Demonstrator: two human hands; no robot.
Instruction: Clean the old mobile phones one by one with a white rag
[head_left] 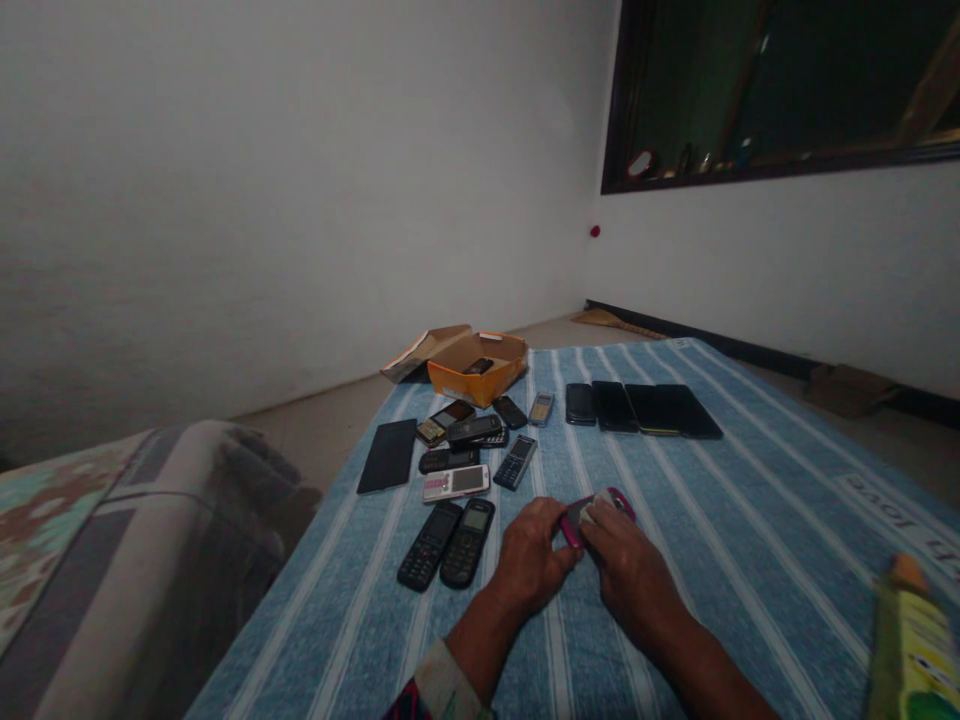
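Blue striped cloth (pixel 750 520) across most of the lower view, its left edge running beside bare floor, its far edge close to the wall. Wide open stripes to the right of centre and along the near edge.

Rolled patterned bedding (pixel 112 570) off the left edge, well apart from everything on the cloth. Orange box (pixel 469 388) at the far left corner, flap open, one dark phone inside. Yellow-green bottle (pixel 911 640) at the near right, blurred.

Left hand (pixel 529 565) and right hand (pixel 626 570) together near the middle of the cloth, both closed around a pink phone (pixel 576 517), held just over the fabric.

Row of smartphones (pixel 645 408) side by side beyond the hands. Flat black slab (pixel 388 455) near the left edge. Cluster of keypad phones (pixel 465 432) between slab and row, some overlapping. Two black keypad phones (pixel 448 543) just left of the left hand, not touching it.
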